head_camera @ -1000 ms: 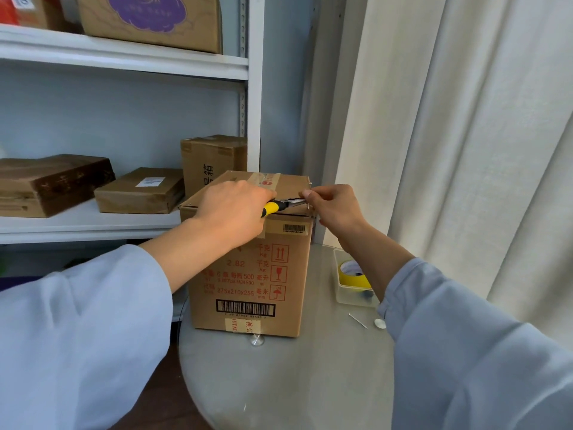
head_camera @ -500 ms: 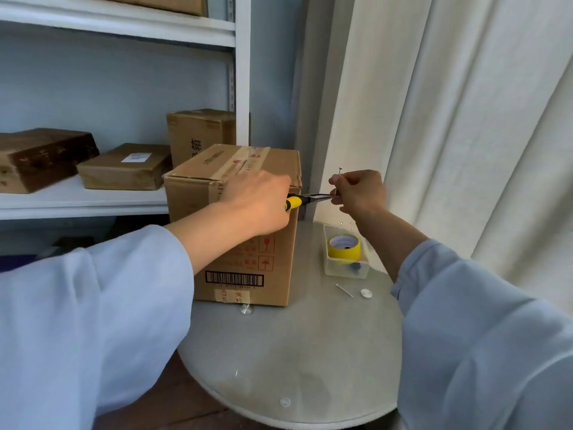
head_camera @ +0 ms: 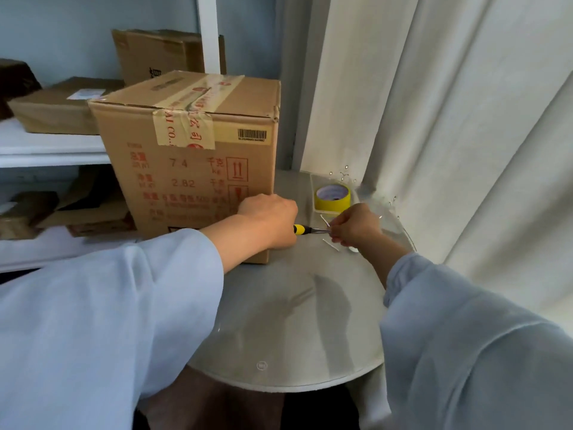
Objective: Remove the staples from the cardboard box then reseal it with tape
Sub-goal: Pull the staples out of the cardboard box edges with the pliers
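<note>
Both hands have dropped from the box top to the counter (head_camera: 288, 321), left hand (head_camera: 269, 219) gripping the yellow-handled tool (head_camera: 302, 229), right hand (head_camera: 356, 226) pinching a pulled staple (head_camera: 325, 220) beside the cardboard box (head_camera: 192, 169), so it's looking like taping with the yellow tape roll (head_camera: 332, 197) is still waiting.

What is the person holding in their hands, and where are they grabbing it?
The left hand grips a tool by its yellow-and-black handle. The right hand pinches something small at the tool's metal tip, probably a staple; too small to tell.
</note>
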`<state>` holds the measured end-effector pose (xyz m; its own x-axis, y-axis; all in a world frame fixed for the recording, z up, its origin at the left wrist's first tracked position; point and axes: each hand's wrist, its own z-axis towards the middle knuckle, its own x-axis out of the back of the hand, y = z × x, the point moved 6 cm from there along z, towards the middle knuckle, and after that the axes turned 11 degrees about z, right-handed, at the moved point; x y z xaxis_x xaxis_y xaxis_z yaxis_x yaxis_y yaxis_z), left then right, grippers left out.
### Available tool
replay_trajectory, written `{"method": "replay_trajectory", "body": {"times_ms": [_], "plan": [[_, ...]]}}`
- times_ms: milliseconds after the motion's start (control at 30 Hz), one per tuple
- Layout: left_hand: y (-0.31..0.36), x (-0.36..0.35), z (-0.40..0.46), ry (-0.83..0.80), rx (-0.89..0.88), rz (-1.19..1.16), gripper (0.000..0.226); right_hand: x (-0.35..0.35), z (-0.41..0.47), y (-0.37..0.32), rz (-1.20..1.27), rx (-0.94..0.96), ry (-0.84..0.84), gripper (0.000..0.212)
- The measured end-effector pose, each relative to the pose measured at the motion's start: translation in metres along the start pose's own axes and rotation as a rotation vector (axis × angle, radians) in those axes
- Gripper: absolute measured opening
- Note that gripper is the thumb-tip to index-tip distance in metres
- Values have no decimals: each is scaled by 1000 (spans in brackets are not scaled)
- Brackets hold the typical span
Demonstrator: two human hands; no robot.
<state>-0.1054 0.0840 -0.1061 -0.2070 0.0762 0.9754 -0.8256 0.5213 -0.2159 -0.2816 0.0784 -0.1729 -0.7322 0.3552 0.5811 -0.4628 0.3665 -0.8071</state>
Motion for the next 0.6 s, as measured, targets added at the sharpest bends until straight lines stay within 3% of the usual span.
{"method": "replay_trajectory", "body": {"times_ms": [167,367,600], "plan": [[7,-20,10,-55,-15,-7,6,-14,15,46,-110,-77,16,37],[11,-31,19,-84,-32,2,6,-22,15,57,-144,-90,84,8],[14,-40,26,-141,-34,-5,15,-19,28,69,-75,-106,134,17]]}}
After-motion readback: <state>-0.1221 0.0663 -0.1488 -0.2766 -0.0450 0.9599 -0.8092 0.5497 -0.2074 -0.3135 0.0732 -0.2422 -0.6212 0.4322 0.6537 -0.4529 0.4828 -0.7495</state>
